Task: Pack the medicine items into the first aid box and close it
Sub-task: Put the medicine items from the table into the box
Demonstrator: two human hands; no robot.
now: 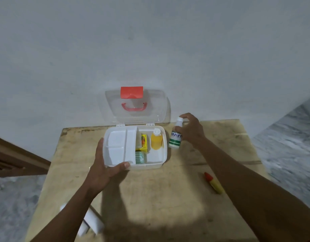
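Observation:
The white first aid box [161,162] sits open on the wooden table, its clear lid [154,109] with a red latch and handle raised against the wall. A white divider tray [118,147] lies in its left half. Inside are a yellow bottle [156,141], a yellow carton [144,144] and a green-striped packet [139,158]. My left hand [105,165] grips the box's front-left corner. My right hand [190,128] holds a white bottle with a green-banded label [176,139] by its neck, just right of the box. A yellow tube with a red cap [213,182] lies on the table at right.
A white box-like item [93,222] lies at the table's near-left edge, partly hidden by my left forearm. The table [159,198] stands against a pale wall. Grey floor lies on both sides, and brown woodwork [14,159] is at far left.

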